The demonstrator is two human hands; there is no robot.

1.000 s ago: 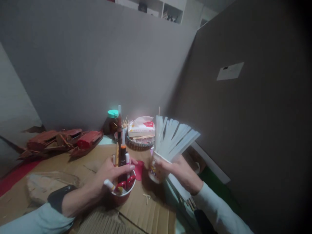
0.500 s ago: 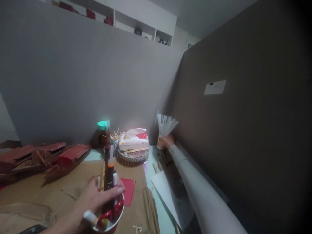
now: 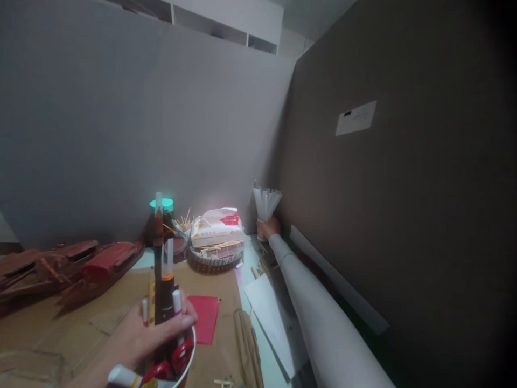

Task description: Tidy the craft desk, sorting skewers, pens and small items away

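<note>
Now my right hand (image 3: 270,227), still gripping the strip cup (image 3: 265,205), is reaching the far corner; left hand (image 3: 139,338) is clasping pens (image 3: 165,299).

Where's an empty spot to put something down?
Bare brown cardboard lies between the red wooden boats and the left hand gripping the red pen cup. The back corner is crowded: woven basket, teal-lidded jar, right hand holding the paper-strip cup.
</note>
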